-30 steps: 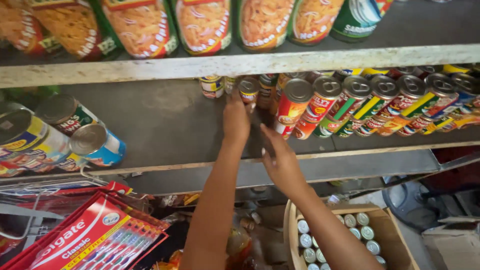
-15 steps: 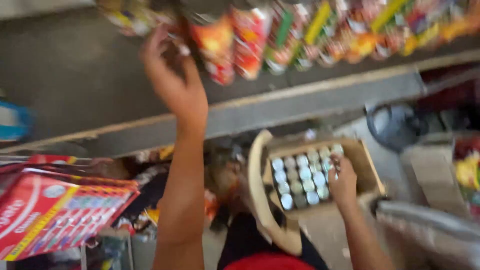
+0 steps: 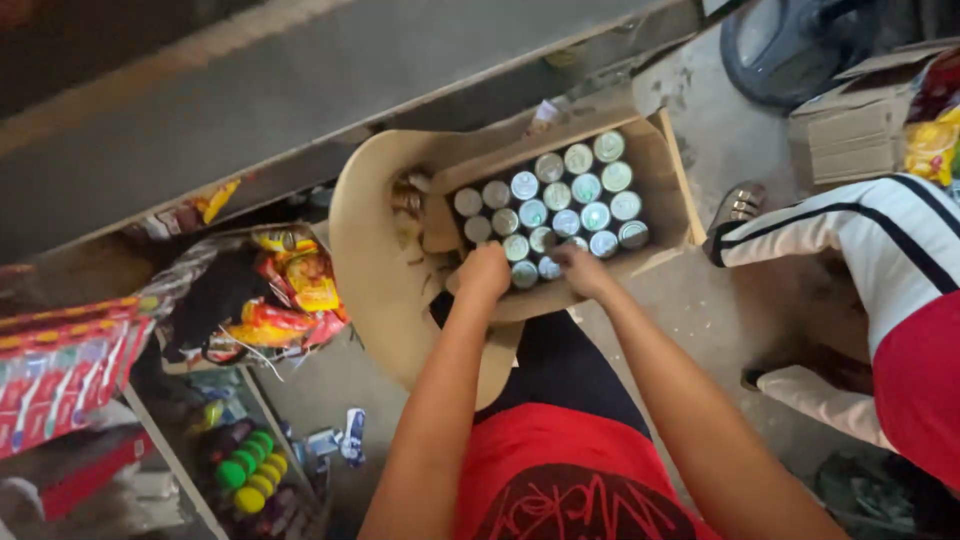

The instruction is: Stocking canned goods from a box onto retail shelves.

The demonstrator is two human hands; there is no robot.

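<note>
An open cardboard box (image 3: 670, 170) stands on the floor below me, packed with several upright tin cans (image 3: 570, 195) whose silver lids face up. Both my hands are down in its near row. My left hand (image 3: 485, 272) is curled into a fist around a can at the near left corner. Just to its right, my right hand (image 3: 580, 268) has its fingers bent over a can. The cans under both hands are mostly hidden. A large box flap (image 3: 375, 240) folds out to the left.
A grey shelf board (image 3: 300, 110) runs across the top. Red toothpaste cartons (image 3: 60, 370), snack packets (image 3: 290, 290) and green- and yellow-capped bottles (image 3: 250, 470) are at left. At right sits another person (image 3: 900, 270) in a striped sleeve, with a sandalled foot (image 3: 738, 205), a carton (image 3: 850, 130) and a fan (image 3: 790, 50).
My view has dropped from the shelf of cans to the box on the floor. My left hand came down from the shelf into the box, joining my right hand there.
</note>
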